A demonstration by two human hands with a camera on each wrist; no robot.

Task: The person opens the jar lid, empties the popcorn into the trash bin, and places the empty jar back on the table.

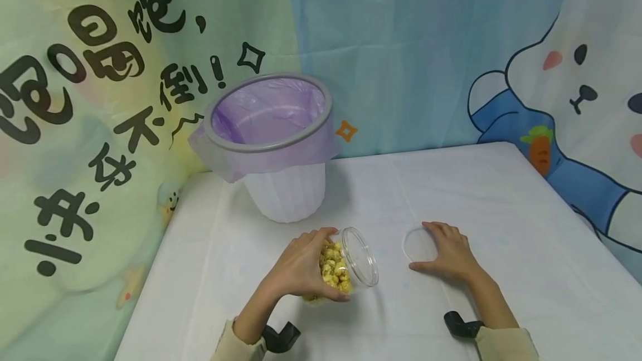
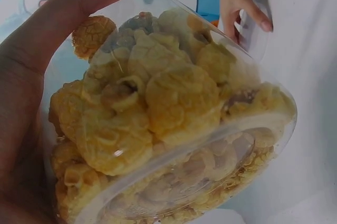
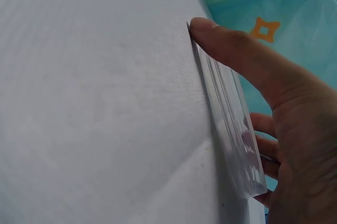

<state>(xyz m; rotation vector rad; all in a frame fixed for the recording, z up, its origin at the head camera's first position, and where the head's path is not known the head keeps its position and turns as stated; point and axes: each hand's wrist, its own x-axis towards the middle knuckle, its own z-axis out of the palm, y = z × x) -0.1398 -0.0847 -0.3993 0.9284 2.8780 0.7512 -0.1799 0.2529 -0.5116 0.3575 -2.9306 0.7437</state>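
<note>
Just in front of the bin (image 1: 286, 194), the left hand (image 1: 301, 266) is gripping the tilted, open jar (image 1: 358, 258) of popcorn (image 1: 335, 269); farther right of the bin, the right hand (image 1: 448, 252) is pinching the clear lid (image 3: 229, 124) by its rim. The jar is probably weighing little, its smooth wall likely slipping under loose fingers; gripping below the neck should be safest.

You have a white-covered bench (image 1: 481, 183) with faint creases running across it. On its far left part a white bin (image 1: 286, 191) stands upright, lined with a lilac bag (image 1: 296, 161). Nearer and to the right, a clear round lid (image 1: 417, 244) lies flat within your right grip (image 1: 448, 252).
</note>
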